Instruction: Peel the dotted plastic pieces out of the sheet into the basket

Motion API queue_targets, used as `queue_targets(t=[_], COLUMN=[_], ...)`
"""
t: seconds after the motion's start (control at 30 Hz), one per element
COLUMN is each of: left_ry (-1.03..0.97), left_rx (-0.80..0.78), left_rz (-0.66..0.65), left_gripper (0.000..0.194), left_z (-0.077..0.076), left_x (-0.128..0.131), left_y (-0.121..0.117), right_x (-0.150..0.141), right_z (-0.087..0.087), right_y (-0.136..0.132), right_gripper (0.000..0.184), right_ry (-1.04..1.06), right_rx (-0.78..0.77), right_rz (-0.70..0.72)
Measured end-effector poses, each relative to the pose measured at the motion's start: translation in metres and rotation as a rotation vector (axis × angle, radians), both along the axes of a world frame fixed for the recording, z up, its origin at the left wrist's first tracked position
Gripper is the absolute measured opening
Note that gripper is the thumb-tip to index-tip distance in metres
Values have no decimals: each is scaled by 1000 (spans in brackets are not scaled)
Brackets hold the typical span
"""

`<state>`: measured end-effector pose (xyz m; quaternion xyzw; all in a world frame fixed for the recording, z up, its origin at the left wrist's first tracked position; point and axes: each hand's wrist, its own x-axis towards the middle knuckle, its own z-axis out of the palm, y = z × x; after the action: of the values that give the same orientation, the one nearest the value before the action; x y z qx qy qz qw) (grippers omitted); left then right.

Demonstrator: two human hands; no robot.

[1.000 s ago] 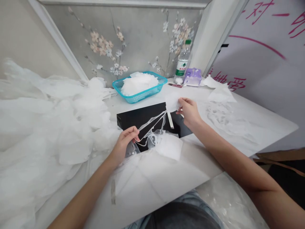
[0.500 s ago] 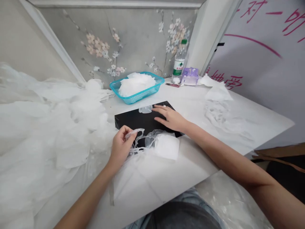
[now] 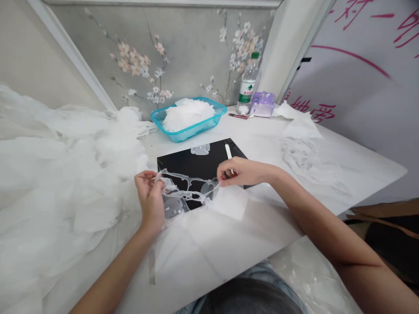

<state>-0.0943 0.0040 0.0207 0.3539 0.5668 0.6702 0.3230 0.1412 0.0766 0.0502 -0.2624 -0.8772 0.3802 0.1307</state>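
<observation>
A thin translucent film web (image 3: 189, 179) with cut-out openings stretches between my two hands above a black board (image 3: 209, 163). My left hand (image 3: 149, 196) pinches its left end. My right hand (image 3: 237, 171) has its fingertips closed at its right end. A slim white-handled tool (image 3: 228, 151) sticks up from among the right fingers; a dark part of it shows below. Small clear film pieces lie on the board, one at the far edge (image 3: 200, 149) and one near the left wrist (image 3: 175, 206). A white square sheet (image 3: 231, 201) lies under the right hand.
A heap of white translucent sheets (image 3: 65, 174) covers the left side. Behind the board stands a blue basket (image 3: 183, 136) of white material. Farther right are a water bottle (image 3: 248, 87), a purple packet (image 3: 262, 104), small red scissors (image 3: 238, 116) and scrap film (image 3: 304, 157).
My right hand has come back toward me and closed at the web's right end. My left hand has moved left, spreading the web out. The white-handled tool now shows more.
</observation>
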Motion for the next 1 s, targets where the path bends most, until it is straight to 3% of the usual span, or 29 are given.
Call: queue_targets(t=[0.13,0.23,0.43,0.5,0.6,0.7,0.77,0.8,0.83,0.9,1.0], left_ry=[64,91,146,186,348,560,683,731,769,799,735], left_rx=[-17,-19,122,170,198,201,171,148,125,99,84], left_rz=[33,76,129,113,-42,-390,-598,-629,-603,-427,-160], left_gripper=[27,26,13,17,32,50,47,38,26,9,9], left_z=[-1,-1,1,0,-2,0,2,3,4,7,16], left_x=[0,0,1,1,0,1,4,5,7,9,7], left_y=[0,-1,-1,-1,-4,-9,-11,-12,-13,-14,-16], right_x=[-8,-10,-6,-7,-9,-14,-17,-17,-17,-16,-10], right_z=[6,11,19,19,19,15,13,12,11,11,14], right_y=[-7,-13,-18,-20,-23,-25,-24,-22,-20,-14,-9], right_gripper=[8,13,19,22,27,27,24,23,22,21,22], right_ry=[337,604,769,775,771,781,804,820,840,873,846], right_rx=[-10,-123,-271,-362,-517,-657,-698,-686,-649,-512,-285], right_rz=[-198,-213,-218,-216,-241,-245,-253,-272,-308,-420,-544])
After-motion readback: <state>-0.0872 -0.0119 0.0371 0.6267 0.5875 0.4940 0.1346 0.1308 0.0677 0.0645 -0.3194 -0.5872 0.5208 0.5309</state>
